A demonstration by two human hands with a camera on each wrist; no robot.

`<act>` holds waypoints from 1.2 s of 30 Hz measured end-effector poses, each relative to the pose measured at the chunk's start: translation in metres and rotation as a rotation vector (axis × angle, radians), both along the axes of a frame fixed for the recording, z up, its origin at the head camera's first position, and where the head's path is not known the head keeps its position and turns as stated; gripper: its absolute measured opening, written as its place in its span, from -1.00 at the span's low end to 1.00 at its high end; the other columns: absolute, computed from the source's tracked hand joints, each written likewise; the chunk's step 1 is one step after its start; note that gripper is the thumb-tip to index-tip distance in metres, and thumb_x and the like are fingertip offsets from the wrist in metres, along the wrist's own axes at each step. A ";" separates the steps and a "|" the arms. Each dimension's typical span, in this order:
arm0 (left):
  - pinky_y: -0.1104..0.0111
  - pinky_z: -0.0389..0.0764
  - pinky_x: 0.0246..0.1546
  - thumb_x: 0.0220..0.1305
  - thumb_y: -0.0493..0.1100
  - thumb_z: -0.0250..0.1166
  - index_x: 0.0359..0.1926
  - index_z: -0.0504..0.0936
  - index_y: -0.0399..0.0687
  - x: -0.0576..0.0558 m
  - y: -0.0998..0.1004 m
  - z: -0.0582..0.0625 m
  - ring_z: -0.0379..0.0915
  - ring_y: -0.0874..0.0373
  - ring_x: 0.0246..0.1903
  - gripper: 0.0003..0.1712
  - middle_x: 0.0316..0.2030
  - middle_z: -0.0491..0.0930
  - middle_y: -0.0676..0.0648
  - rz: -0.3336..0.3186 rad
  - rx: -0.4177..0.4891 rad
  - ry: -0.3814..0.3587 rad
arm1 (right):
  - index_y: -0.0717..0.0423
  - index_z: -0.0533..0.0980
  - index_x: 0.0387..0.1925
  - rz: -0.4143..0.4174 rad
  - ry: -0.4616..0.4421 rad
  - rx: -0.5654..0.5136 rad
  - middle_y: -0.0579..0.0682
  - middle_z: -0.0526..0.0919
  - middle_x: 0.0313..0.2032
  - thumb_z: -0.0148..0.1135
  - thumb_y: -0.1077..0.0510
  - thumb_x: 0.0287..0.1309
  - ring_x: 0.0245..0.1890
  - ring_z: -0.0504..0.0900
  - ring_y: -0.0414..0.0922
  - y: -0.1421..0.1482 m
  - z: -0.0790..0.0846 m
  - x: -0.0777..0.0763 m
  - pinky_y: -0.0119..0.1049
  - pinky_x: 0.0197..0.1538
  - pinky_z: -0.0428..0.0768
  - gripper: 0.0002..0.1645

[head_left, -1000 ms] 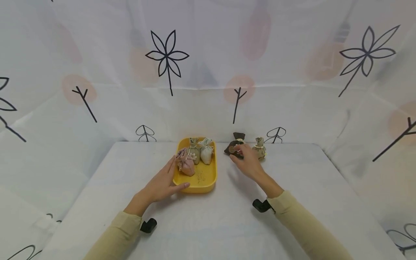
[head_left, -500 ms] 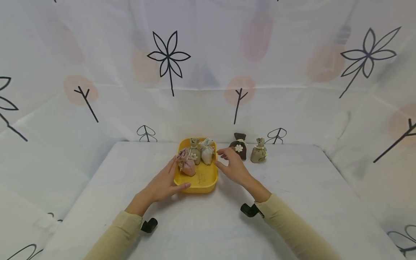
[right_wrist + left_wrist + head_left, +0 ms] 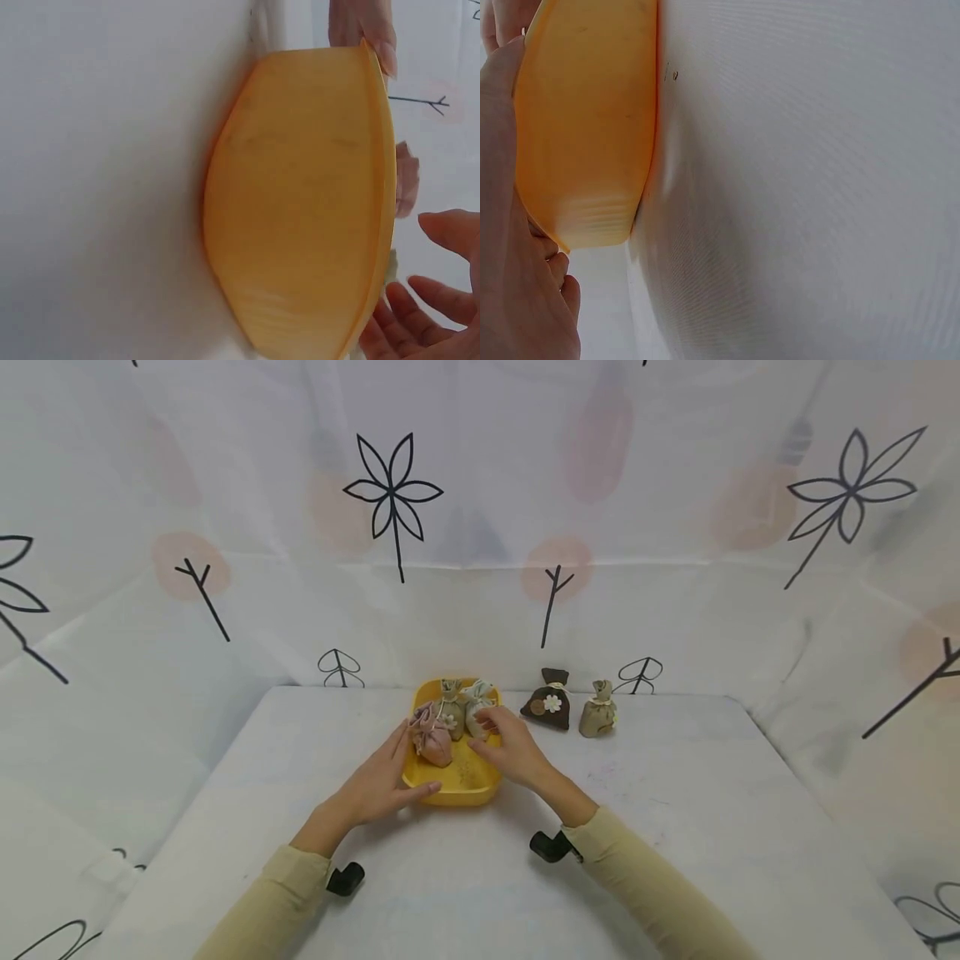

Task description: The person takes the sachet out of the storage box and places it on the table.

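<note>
A yellow tray [image 3: 459, 797] on the table holds a pink pouch [image 3: 435, 747], an olive-beige pouch [image 3: 452, 706] and a whitish pouch [image 3: 477, 695]. My left hand [image 3: 372, 787] rests along the tray's left side, fingers extended at the rim and thumb toward the near corner. Reaching over the right rim, my right hand [image 3: 517, 753] is beside the whitish pouch and partly covers it. Its thumb and fingers are spread apart with nothing seen between them in the right wrist view. That view shows the outer wall of the tray [image 3: 300, 202].
Right of the tray, a dark brown pouch [image 3: 546, 708] with a white flower leans near the back. A beige pouch [image 3: 597, 717] stands beside it. A white patterned cloth [image 3: 480, 610] hangs behind the white-covered table [image 3: 675, 793].
My right hand has moved left, away from the dark brown pouch and over the tray's right rim. The left hand stays on the tray, and the pouches look unmoved.
</note>
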State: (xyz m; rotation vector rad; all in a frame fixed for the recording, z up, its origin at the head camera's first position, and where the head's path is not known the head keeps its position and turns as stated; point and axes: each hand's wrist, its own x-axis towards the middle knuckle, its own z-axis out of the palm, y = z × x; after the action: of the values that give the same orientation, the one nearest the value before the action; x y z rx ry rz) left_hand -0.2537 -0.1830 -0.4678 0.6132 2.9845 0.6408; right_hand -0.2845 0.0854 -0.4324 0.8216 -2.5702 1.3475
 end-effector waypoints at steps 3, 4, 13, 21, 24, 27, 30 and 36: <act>0.05 0.07 0.55 0.19 0.72 -0.05 0.64 -0.34 -0.11 0.000 0.000 0.000 -0.19 -0.08 0.59 0.40 0.64 -0.30 -0.12 0.001 0.001 0.001 | 0.43 0.46 0.18 0.013 -0.016 -0.009 0.35 0.56 0.09 0.36 0.27 0.27 0.11 0.56 0.24 -0.009 0.000 -0.001 0.10 0.23 0.57 -0.49; 0.04 0.07 0.55 0.19 0.72 -0.04 0.64 -0.33 -0.11 0.000 0.000 0.000 -0.19 -0.08 0.59 0.40 0.64 -0.30 -0.12 0.001 0.003 0.000 | 0.44 0.46 0.18 0.016 -0.022 -0.010 0.36 0.56 0.09 0.36 0.28 0.27 0.11 0.56 0.26 -0.012 0.000 -0.001 0.11 0.23 0.57 -0.49; 0.04 0.06 0.55 0.18 0.72 -0.04 0.64 -0.32 -0.12 0.001 -0.001 -0.001 -0.19 -0.07 0.60 0.40 0.64 -0.29 -0.11 -0.003 0.011 0.004 | 0.37 0.44 0.28 0.006 -0.101 0.042 0.29 0.54 0.16 0.34 0.17 0.35 0.20 0.53 0.20 -0.037 -0.003 -0.006 0.02 0.30 0.54 -0.43; 0.07 0.04 0.55 0.21 0.70 -0.04 0.63 -0.32 -0.13 0.000 -0.001 -0.001 -0.22 -0.05 0.60 0.38 0.64 -0.31 -0.11 -0.017 0.007 0.014 | 0.26 0.43 0.33 -0.002 -0.088 0.075 0.18 0.55 0.19 0.30 0.14 0.39 0.19 0.53 0.08 -0.050 -0.003 -0.011 -0.03 0.29 0.55 -0.43; 0.06 0.04 0.55 0.21 0.70 -0.04 0.63 -0.31 -0.15 0.000 0.000 0.000 -0.22 -0.06 0.60 0.39 0.64 -0.31 -0.12 -0.018 0.008 0.009 | 0.25 0.44 0.32 0.000 -0.085 0.073 0.16 0.56 0.17 0.30 0.18 0.38 0.17 0.55 0.06 -0.053 -0.006 -0.013 -0.06 0.27 0.58 -0.46; 0.07 0.03 0.55 0.21 0.70 -0.04 0.63 -0.31 -0.16 0.000 0.000 0.000 -0.22 -0.07 0.60 0.39 0.64 -0.31 -0.13 -0.020 0.005 0.005 | 0.22 0.45 0.31 0.005 -0.093 0.062 0.14 0.56 0.17 0.29 0.21 0.38 0.18 0.55 0.04 -0.055 -0.009 -0.014 -0.08 0.28 0.58 -0.48; 0.07 0.04 0.55 0.21 0.70 -0.04 0.63 -0.31 -0.17 0.000 0.001 -0.001 -0.21 -0.07 0.60 0.40 0.64 -0.31 -0.13 -0.018 -0.002 0.008 | 0.20 0.45 0.31 0.001 -0.099 0.061 0.13 0.57 0.17 0.29 0.23 0.39 0.18 0.56 0.02 -0.056 -0.010 -0.015 -0.11 0.28 0.58 -0.49; 0.07 0.04 0.55 0.21 0.70 -0.04 0.63 -0.31 -0.16 0.000 0.000 -0.001 -0.22 -0.06 0.60 0.39 0.64 -0.31 -0.12 -0.009 0.003 0.011 | 0.19 0.48 0.27 -0.018 -0.088 0.080 0.10 0.59 0.14 0.30 0.23 0.37 0.15 0.57 -0.01 -0.060 -0.011 -0.019 -0.12 0.26 0.59 -0.53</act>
State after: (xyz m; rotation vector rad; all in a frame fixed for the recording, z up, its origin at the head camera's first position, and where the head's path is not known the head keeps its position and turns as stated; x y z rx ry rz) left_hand -0.2535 -0.1831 -0.4692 0.6320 2.9899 0.6438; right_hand -0.3035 0.0255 -0.4439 0.7656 -2.7077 1.3119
